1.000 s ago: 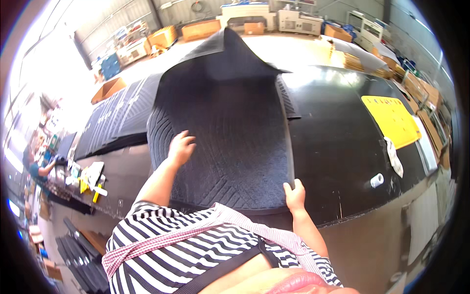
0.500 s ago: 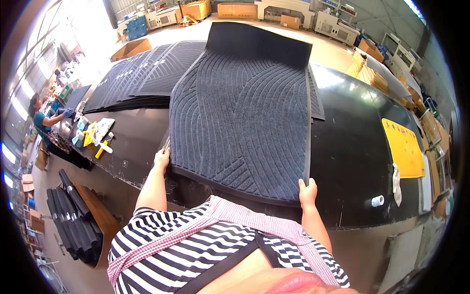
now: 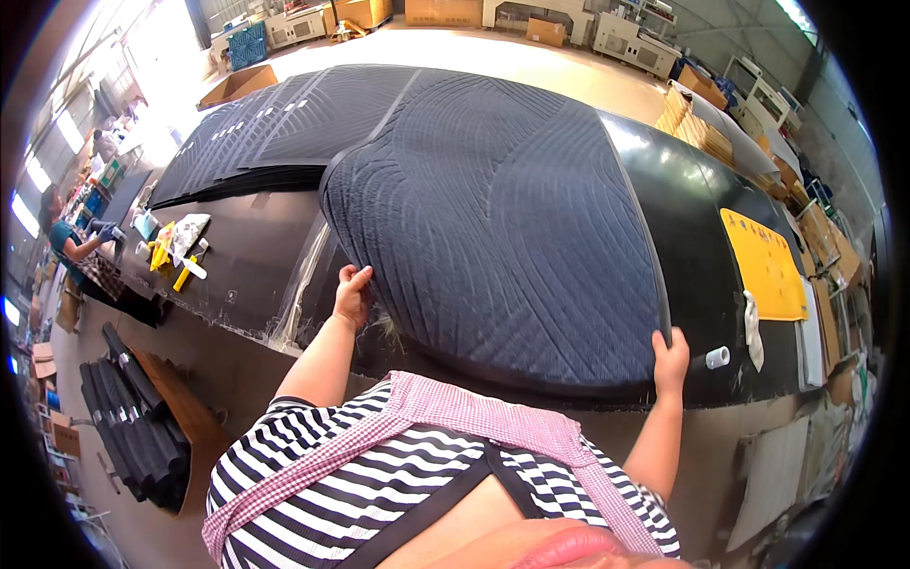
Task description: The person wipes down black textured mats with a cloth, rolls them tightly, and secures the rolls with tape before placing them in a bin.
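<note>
A large dark blue-grey floor mat with curved ribbed lines spreads in front of me over the black table. It is blurred by motion and its near part bulges. My left hand is closed at the mat's near left edge, thumb and fingers pinched together. At the near right corner my right hand grips the mat's dark border, thumb on the outer side. The fingertips under the mat are hidden.
Stacked patterned mats lie at the table's far left. Nearer are a yellow-handled tool and cloths. To the right lie a yellow sheet, a white roll and a glove. Rolled mats stand lower left. A person works far left.
The mat's far end, raised and folded over before, has come down flat. The mat has shifted right and turned. Both my hands have moved right, the right one farther.
</note>
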Demonstrator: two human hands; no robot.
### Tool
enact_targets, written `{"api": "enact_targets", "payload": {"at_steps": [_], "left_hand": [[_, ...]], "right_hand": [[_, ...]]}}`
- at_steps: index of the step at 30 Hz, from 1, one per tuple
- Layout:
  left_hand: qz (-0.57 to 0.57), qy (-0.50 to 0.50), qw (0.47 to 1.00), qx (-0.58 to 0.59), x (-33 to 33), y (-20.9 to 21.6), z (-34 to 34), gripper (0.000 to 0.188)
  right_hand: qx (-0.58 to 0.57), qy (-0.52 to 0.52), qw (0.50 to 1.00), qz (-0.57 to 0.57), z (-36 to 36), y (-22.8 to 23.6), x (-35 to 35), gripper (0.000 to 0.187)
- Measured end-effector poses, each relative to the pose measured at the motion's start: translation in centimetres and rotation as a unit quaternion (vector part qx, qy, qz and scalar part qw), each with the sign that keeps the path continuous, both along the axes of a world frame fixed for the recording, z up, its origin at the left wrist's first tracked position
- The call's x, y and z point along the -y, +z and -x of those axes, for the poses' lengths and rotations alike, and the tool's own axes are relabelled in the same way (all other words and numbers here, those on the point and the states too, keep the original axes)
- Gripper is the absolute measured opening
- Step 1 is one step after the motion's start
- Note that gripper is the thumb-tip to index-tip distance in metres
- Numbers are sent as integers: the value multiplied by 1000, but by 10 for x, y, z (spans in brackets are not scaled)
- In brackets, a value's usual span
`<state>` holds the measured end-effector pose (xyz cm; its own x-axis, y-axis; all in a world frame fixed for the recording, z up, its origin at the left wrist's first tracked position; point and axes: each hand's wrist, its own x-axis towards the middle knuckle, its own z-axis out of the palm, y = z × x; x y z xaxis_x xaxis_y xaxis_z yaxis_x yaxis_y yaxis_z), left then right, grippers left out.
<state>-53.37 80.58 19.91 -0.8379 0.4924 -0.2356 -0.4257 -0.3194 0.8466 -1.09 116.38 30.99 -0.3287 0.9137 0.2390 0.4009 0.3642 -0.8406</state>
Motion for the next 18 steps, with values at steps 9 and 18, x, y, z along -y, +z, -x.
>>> {"api": "enact_targets", "payload": {"at_steps": [9, 18], "left_hand": [[-33, -332, 942, 43, 49, 15, -21, 58], [-114, -163, 972, 124, 103, 37, -48, 57]], "right_hand": [[28, -4, 983, 180, -86, -96, 17, 14], [-192, 131, 811, 537, -162, -98, 64, 47]]}}
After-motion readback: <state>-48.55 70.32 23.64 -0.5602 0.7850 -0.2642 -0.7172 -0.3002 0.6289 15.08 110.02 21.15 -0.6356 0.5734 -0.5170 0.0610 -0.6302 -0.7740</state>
